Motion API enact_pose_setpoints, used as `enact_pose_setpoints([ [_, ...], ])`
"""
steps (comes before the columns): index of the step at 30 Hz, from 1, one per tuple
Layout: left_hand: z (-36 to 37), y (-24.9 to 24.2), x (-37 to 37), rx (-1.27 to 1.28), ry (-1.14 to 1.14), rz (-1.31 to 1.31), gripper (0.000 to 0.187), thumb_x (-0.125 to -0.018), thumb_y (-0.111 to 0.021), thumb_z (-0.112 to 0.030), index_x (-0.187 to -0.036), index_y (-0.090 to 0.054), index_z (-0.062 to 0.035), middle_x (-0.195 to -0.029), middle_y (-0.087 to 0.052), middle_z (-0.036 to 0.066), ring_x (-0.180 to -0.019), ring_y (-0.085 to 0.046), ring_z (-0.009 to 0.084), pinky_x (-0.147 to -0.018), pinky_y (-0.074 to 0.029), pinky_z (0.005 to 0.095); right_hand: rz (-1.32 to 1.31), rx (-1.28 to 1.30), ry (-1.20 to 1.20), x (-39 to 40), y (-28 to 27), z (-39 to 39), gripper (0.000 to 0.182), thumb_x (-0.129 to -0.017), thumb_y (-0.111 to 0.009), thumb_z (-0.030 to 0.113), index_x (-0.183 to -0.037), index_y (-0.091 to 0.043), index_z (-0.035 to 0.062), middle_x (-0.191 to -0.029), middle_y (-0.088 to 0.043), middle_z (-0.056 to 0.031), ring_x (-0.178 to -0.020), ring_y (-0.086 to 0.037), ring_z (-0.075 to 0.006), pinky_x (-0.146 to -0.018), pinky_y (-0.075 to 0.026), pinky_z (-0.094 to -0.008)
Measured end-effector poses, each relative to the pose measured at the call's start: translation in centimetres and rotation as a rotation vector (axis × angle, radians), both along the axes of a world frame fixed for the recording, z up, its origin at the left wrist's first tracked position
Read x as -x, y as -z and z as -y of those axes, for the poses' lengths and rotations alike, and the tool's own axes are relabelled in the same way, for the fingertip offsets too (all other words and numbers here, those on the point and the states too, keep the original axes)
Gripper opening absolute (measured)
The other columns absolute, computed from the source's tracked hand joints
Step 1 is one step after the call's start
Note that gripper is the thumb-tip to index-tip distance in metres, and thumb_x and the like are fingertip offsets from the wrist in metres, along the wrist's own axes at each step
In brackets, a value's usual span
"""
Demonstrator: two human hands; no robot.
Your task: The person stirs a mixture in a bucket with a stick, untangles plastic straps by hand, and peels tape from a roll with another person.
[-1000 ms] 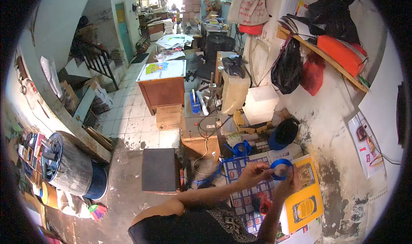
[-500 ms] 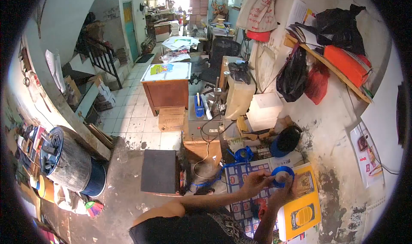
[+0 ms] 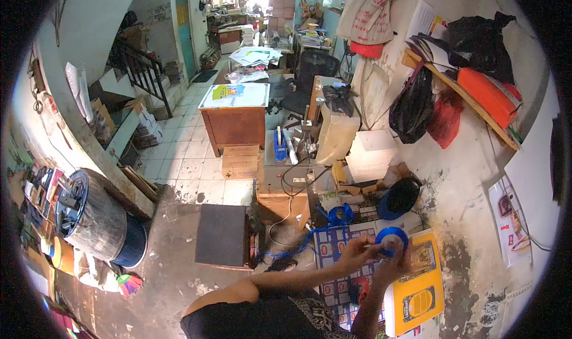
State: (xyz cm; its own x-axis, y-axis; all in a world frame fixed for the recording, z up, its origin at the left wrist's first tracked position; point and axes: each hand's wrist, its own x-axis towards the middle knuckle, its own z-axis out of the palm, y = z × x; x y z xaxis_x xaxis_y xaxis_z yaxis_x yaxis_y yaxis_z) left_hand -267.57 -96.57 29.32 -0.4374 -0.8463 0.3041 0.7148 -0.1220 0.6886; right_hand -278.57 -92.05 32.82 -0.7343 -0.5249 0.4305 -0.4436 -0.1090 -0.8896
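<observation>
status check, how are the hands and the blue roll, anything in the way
Right hand holding blue roll. Left hand at roll's left edge, grip unclear. Nothing visibly blocking roll; yellow printed stack partly covered by right hand in view.

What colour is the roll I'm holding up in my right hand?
The roll is bright blue, best seen in the head view.

Since a second ago, your view has swung slightly left and up, putting the wall shelf [image 3: 468, 107] farther right and lower in frame. Your left hand [image 3: 357, 254] has dropped slightly against the blue roll [image 3: 392, 233], fingertips now by its lower left rim; your right hand [image 3: 394, 268] sits more beneath it.
</observation>
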Motion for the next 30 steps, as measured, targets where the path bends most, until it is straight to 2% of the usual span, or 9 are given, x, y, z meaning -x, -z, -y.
enact_pose_setpoints([
  [4, 4.3, -4.6, -5.0, 0.377, 0.310, 0.617, 0.013, -0.088, -0.061, -0.009, -0.100, -0.061, -0.0023, -0.088, -0.063, 0.003, -0.075, -0.062, 0.0151, -0.068, -0.052, 0.0304, -0.174, -0.414, -0.493, 3.2, -3.4, -2.3, 0.032, -0.086, -0.062, 0.017, -0.108, -0.063, -0.0050, -0.097, -0.067, -0.0133, -0.093, -0.060, -0.0185, -0.085, -0.046, -0.0317],
  [7, 6.2, -6.7, -6.1, 0.959, 0.159, 0.776, 0.013, -0.085, -0.064, -0.008, -0.095, -0.063, -0.0001, -0.085, -0.066, 0.008, -0.069, -0.063, 0.0185, -0.068, -0.051, 0.0321, -0.480, -0.450, -0.652, 2.9, -5.9, -2.2, 0.021, -0.081, -0.063, 0.006, -0.100, -0.068, -0.0001, -0.087, -0.069, -0.0107, -0.079, -0.064, -0.0163, -0.074, -0.051, -0.0319],
  [10, 5.5, -5.8, -4.6, 0.668, -0.090, 0.581, 0.010, -0.084, -0.063, -0.005, -0.093, -0.064, -0.0002, -0.087, -0.066, 0.008, -0.069, -0.064, 0.0170, -0.064, -0.051, 0.0298, -0.326, -0.421, -0.414, 3.8, -3.2, -0.5, 0.029, -0.078, -0.064, 0.001, -0.107, -0.066, 0.0010, -0.096, -0.069, -0.0123, -0.080, -0.066, -0.0189, -0.072, -0.053, -0.0324],
  [11, 4.9, -5.4, -3.9, 0.363, -0.018, 0.395, 0.006, -0.088, -0.060, -0.006, -0.092, -0.063, -0.0013, -0.080, -0.064, 0.004, -0.063, -0.061, 0.0099, -0.057, -0.051, 0.0245, -0.144, -0.031, -0.353, 3.2, -1.5, 0.1, 0.030, -0.079, -0.064, 0.000, -0.109, -0.065, 0.0001, -0.097, -0.069, -0.0117, -0.080, -0.065, -0.0177, -0.073, -0.053, -0.0304],
  [15, 2.2, -4.8, -2.3, -0.017, -0.129, 0.218, 0.011, -0.090, -0.060, -0.009, -0.096, -0.058, 0.0004, -0.084, -0.063, 0.005, -0.064, -0.063, 0.0124, -0.057, -0.052, 0.0249, 0.087, 0.226, -0.230, -1.8, -2.8, 1.5, 0.028, -0.083, -0.062, -0.003, -0.110, -0.064, -0.0011, -0.102, -0.067, -0.0135, -0.083, -0.065, -0.0161, -0.076, -0.052, -0.0284],
  [17, 2.4, -4.4, -1.9, 0.013, -0.034, 0.135, 0.012, -0.090, -0.060, -0.009, -0.099, -0.058, 0.0002, -0.082, -0.064, 0.005, -0.064, -0.063, 0.0108, -0.055, -0.051, 0.0234, 0.076, 0.206, -0.297, -0.2, -3.0, 1.3, 0.026, -0.083, -0.066, 0.003, -0.108, -0.065, -0.0023, -0.094, -0.068, -0.0102, -0.079, -0.064, -0.0143, -0.072, -0.052, -0.0276],
  [21, 6.4, -8.5, -5.6, 0.489, 0.277, 0.761, 0.019, -0.088, -0.061, -0.004, -0.106, -0.059, -0.0006, -0.078, -0.065, 0.004, -0.062, -0.062, 0.0095, -0.053, -0.050, 0.0204, -0.299, -0.364, -0.714, 2.4, -7.4, -0.6, 0.024, -0.083, -0.067, 0.006, -0.106, -0.065, -0.0024, -0.094, -0.069, -0.0087, -0.079, -0.064, -0.0120, -0.071, -0.051, -0.0254],
  [23, 6.3, -10.8, -5.6, 0.595, 0.333, 0.840, 0.015, -0.087, -0.061, -0.003, -0.102, -0.062, 0.0019, -0.077, -0.063, 0.003, -0.061, -0.057, 0.0072, -0.054, -0.047, 0.0216, -0.245, -0.272, -0.731, 2.4, -7.3, -0.6, 0.026, -0.082, -0.066, 0.003, -0.108, -0.065, -0.0007, -0.101, -0.068, -0.0092, -0.081, -0.064, -0.0109, -0.073, -0.051, -0.0250],
  [30, 3.3, -5.6, -0.8, 0.143, -0.040, 0.143, 0.016, -0.090, -0.060, -0.010, -0.102, -0.060, 0.0006, -0.092, -0.065, 0.007, -0.069, -0.063, 0.0105, -0.064, -0.054, 0.0249, 0.112, 0.209, -0.327, -0.8, -4.9, 1.6, 0.026, -0.083, -0.062, -0.001, -0.108, -0.065, 0.0004, -0.112, -0.065, -0.0094, -0.086, -0.064, -0.0135, -0.076, -0.050, -0.0255],
])
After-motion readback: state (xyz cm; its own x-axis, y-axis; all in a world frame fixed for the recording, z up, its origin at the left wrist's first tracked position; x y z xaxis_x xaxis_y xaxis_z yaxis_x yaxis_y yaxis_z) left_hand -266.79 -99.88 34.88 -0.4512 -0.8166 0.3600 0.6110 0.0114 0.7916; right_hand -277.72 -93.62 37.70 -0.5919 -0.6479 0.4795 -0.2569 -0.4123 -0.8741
